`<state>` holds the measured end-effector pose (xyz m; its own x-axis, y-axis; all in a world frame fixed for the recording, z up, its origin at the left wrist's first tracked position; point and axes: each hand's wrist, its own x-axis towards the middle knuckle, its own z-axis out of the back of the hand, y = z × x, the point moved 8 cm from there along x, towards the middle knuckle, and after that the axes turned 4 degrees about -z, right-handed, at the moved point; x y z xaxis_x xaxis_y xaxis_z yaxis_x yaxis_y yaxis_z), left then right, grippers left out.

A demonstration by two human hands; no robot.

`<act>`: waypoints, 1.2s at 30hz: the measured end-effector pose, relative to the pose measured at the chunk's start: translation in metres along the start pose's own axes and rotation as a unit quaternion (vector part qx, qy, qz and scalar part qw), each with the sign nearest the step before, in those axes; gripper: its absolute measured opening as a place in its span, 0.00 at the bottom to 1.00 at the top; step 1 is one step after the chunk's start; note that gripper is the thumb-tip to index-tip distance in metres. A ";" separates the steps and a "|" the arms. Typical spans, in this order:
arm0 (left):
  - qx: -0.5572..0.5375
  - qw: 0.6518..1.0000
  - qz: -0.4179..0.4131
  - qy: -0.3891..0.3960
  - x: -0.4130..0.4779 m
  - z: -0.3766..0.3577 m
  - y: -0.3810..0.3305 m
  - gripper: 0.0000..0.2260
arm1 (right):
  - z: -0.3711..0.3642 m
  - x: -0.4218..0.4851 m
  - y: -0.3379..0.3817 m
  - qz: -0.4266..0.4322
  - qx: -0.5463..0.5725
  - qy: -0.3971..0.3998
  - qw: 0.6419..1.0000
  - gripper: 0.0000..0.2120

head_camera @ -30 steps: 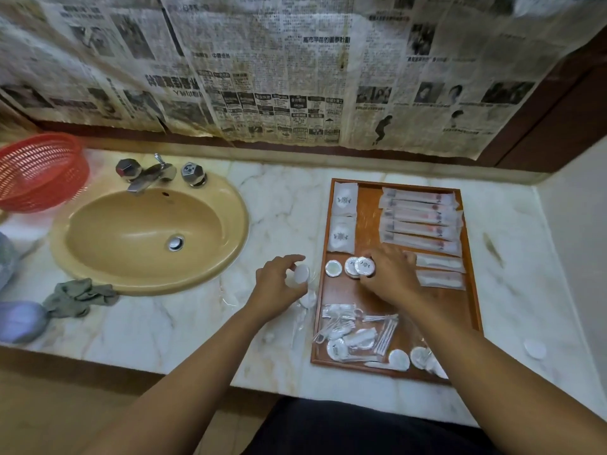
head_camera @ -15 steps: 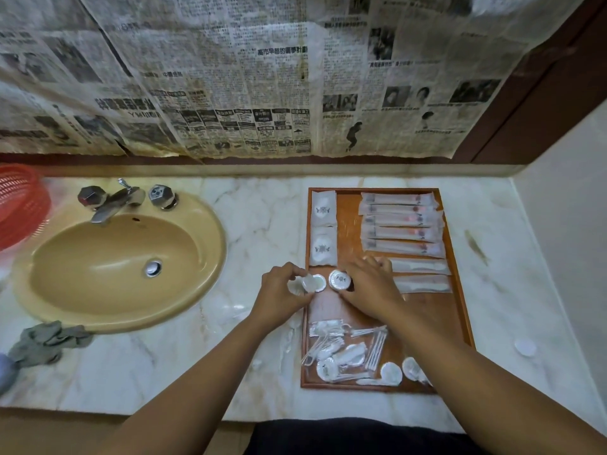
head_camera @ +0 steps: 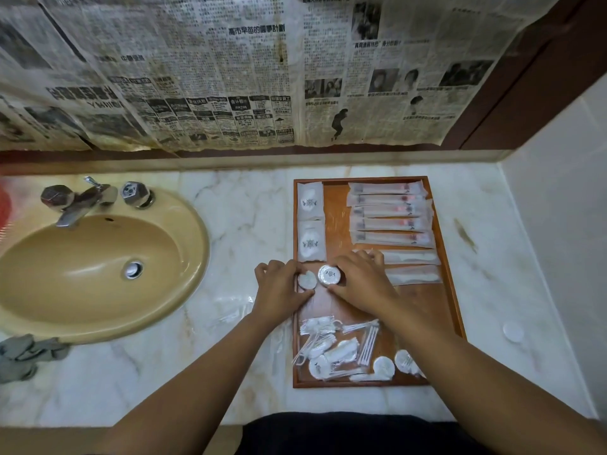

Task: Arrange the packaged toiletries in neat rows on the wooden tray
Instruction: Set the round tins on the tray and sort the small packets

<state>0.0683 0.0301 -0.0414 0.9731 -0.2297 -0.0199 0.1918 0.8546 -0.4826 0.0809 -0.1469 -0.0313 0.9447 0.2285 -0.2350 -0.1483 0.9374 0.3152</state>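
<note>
Packaged toiletries (head_camera: 341,351), white and clear-wrapped, are lying on the rectangular wooden tray (head_camera: 338,224), right of the sink. Left hand (head_camera: 279,287), fingers curled, is pinching a small round white packet (head_camera: 307,280) at the tray's left edge. Right hand (head_camera: 359,280), fingers curled, is gripping a round silver-wrapped disc (head_camera: 329,275) just beside it.

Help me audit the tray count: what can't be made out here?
All head view.
Wooden tray under the right hand: covered by that hand.
Pile of clear packets, near end: overlapping, uncountable.
Print on square sachets: too small.
Red basket: cut off by left edge.
</note>
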 end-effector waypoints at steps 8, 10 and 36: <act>0.075 0.996 -0.051 0.022 0.003 -0.003 -0.005 0.16 | 0.001 0.004 0.007 0.021 -0.009 -0.026 0.999 0.19; 0.085 0.995 -0.056 0.014 0.005 -0.004 -0.006 0.16 | -0.001 0.004 0.008 0.023 -0.017 -0.015 0.999 0.22; 0.184 0.982 0.001 0.048 0.006 -0.007 0.000 0.14 | -0.007 0.009 0.016 0.019 -0.128 0.034 0.991 0.30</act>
<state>0.0736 0.0253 -0.0475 0.9603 -0.2559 -0.1114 0.2407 0.9614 -0.1333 0.0851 -0.1282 -0.0354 0.9166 0.2738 -0.2913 -0.2605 0.9618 0.0841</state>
